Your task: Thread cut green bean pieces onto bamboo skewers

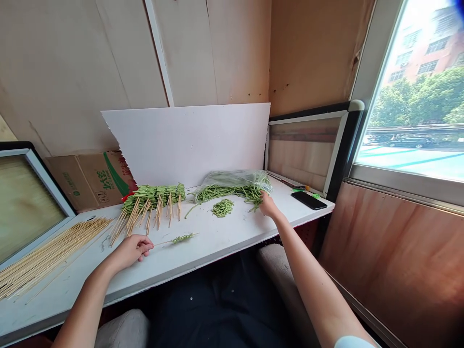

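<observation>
Between the fingers of my left hand (136, 249) is the end of a thin wooden skewer (165, 242), held low over the front of the table. Green bean pieces (182, 238) are threaded near its far end, with the tip poking out beyond them. My right hand (267, 205) reaches to the right end of a pile of long green beans (228, 191), which lies partly in a clear plastic bag (235, 178). Its fingers are curled at the beans, and what they grip is partly hidden. A small heap of cut bean pieces (222, 208) lies between my hands.
Finished bean skewers (155, 198) are stacked at the back left, sticks toward me. Bare skewers (47, 256) spread over the left side of the white table (213, 241). A black phone (309, 200) lies at the right, and a white board (195, 145) stands behind.
</observation>
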`<action>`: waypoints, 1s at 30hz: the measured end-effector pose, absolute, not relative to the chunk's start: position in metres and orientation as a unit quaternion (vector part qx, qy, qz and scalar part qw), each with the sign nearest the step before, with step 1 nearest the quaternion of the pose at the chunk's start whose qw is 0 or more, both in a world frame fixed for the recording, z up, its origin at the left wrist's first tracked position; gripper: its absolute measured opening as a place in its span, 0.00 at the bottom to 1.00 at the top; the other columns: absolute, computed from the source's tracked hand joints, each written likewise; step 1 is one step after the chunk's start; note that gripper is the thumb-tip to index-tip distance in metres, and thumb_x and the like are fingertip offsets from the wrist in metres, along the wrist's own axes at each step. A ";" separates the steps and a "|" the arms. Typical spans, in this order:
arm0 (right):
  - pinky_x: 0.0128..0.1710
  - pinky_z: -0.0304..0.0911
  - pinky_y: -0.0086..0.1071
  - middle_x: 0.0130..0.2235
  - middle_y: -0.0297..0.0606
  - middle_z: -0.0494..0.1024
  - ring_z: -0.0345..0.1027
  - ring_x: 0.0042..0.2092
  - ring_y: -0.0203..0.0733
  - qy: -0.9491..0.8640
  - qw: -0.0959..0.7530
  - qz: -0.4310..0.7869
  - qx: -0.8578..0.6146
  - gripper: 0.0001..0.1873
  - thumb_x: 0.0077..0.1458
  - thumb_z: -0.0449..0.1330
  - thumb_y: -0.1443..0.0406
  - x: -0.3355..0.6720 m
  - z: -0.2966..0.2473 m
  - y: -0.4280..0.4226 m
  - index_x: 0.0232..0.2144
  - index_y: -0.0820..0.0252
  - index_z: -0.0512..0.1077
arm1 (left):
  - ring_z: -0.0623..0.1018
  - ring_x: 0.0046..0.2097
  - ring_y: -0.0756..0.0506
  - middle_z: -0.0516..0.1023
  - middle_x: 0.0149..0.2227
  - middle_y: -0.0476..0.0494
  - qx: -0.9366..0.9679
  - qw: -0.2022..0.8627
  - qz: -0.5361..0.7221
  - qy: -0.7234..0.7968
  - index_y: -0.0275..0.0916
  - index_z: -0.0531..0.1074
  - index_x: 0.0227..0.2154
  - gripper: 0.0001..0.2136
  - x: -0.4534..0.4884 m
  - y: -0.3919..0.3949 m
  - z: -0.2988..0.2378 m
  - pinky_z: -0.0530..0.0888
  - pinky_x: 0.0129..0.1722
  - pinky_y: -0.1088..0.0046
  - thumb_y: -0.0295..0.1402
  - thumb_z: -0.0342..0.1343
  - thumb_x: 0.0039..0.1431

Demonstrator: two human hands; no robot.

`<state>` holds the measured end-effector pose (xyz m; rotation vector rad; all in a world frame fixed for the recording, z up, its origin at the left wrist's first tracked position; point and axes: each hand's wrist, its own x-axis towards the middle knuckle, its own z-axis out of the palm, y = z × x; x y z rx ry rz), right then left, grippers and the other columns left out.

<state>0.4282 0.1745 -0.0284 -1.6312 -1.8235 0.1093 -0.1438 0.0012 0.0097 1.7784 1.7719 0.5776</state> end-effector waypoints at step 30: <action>0.60 0.55 0.50 0.61 0.58 0.75 0.59 0.62 0.65 -0.738 0.247 -0.044 -0.627 0.22 0.64 0.49 0.73 0.379 -0.035 0.146 0.51 0.67 0.80 | 0.81 0.39 0.35 0.82 0.30 0.40 0.688 0.272 0.225 0.634 0.38 0.81 0.32 0.28 -0.143 0.017 -0.019 0.74 0.44 0.63 0.62 0.61 0.46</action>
